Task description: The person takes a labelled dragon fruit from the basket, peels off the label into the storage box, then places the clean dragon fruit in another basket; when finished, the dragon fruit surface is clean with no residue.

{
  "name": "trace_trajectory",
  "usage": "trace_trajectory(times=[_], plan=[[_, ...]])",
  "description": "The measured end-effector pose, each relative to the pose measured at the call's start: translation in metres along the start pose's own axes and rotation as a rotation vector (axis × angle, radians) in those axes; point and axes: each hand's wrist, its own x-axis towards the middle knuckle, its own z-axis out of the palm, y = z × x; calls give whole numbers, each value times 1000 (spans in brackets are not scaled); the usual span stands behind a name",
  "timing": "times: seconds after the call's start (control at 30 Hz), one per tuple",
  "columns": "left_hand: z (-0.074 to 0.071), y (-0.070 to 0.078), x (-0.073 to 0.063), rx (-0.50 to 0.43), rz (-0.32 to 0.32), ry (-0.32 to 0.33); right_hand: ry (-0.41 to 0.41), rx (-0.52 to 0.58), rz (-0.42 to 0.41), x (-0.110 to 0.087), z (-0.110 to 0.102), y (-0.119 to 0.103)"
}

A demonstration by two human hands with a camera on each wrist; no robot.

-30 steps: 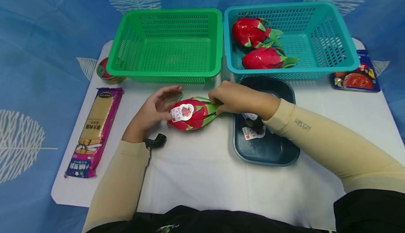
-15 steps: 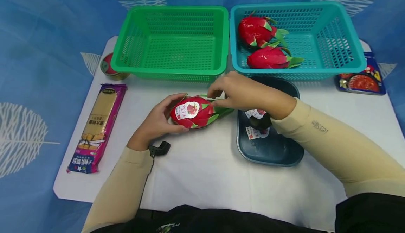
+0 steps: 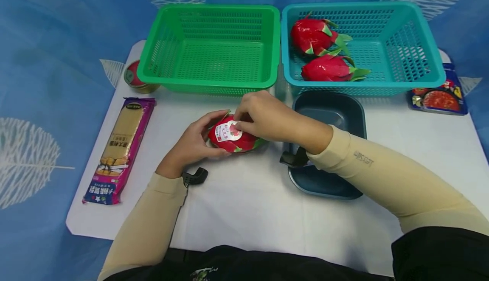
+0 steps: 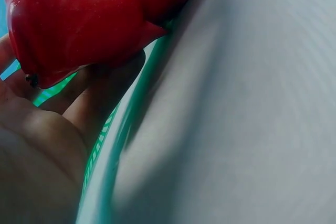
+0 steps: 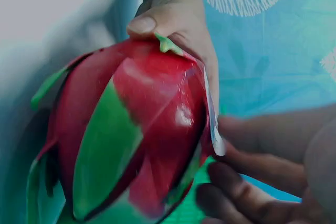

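Observation:
A red dragon fruit (image 3: pixel 244 143) with green scales lies on the white table in the head view, a white label sticker (image 3: pixel 228 131) on its upper side. My left hand (image 3: pixel 195 145) grips its left end, fingers behind and thumb in front. Over the fruit, my right hand (image 3: pixel 267 117) has its thumb and forefinger at the sticker's right edge, pinching it. In the right wrist view, the sticker's edge stands away from the skin beside the fingertips. The fruit's leafy tail is mostly hidden under my right hand. The left wrist view shows the fruit above my left fingers.
Behind stand a green basket (image 3: pixel 210 86) and a turquoise basket (image 3: pixel 405 83) holding two dragon fruits (image 3: pixel 313 37). A dark blue tray (image 3: pixel 328 192) sits partly under my right forearm. A noodle pack (image 3: pixel 120 149) and a can (image 3: pixel 139 79) lie left, a blue pouch (image 3: pixel 439 96) right.
My right hand has moved left from the fruit's green tail to the sticker. My left hand has closed further around the fruit's end, and the fruit has shifted slightly right in view.

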Motion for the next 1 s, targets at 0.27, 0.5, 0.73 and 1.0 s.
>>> trace_trajectory(times=[0.27, 0.5, 0.73, 1.0], plan=[[0, 0, 2, -10, 10, -4, 40, 41, -16, -2, 0, -8], [1, 0, 0, 17, 0, 4, 128, 177, -18, -31, -30, -3], [4, 0, 1, 39, -6, 2, 243, 267, 373, -101, -72, 52], [4, -1, 2, 19, -17, 14, 116, 150, 561, -131, -60, 110]])
